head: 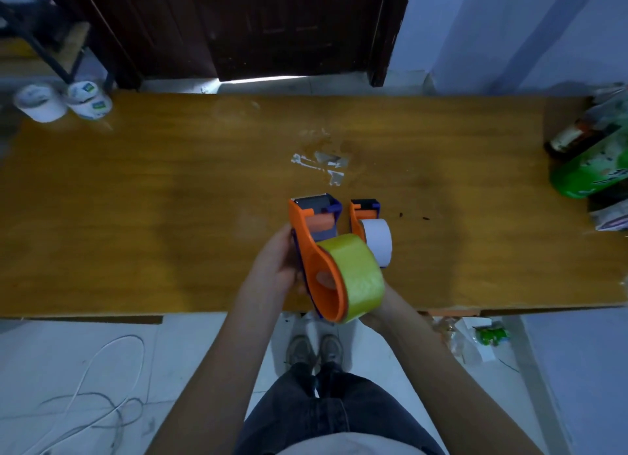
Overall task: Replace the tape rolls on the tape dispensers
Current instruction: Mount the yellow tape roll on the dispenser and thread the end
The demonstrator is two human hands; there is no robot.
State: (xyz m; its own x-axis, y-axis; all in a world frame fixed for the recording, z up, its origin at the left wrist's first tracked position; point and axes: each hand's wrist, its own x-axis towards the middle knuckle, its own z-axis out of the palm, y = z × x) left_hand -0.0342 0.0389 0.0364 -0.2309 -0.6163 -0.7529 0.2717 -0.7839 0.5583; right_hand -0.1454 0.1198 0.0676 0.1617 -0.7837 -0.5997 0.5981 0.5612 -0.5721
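A large orange plastic tape dispenser with purple trim [314, 250] is held above the near edge of a long, worn wooden table [136, 199], a wide roll of yellow-green tape [356, 277] seated on its hub at the end nearest the camera. The left hand [277, 262] grips the dispenser's left side, fingers wrapped around the body. The right hand [377, 310] is mostly hidden beneath the roll; it cups the yellow-green tape from below, though how far its fingers close cannot be told.

Just beside the held dispenser, to its right, a smaller orange and purple tape dispenser [365, 216] rests on the tabletop with a white tape roll [377, 238] mounted on it. Beyond both, torn scraps of clear tape [321, 163] lie stuck to the wood.

At the table's far left corner sit two white tape rolls with printed labels [64, 101]. On the right edge, a green printed bag [593, 172] and a dark bottle [571, 138] are piled together. A dark wooden door [272, 26] stands behind the table, and loose white and grey cables [98, 396] coil on the pale tiled floor [51, 352] at lower left.
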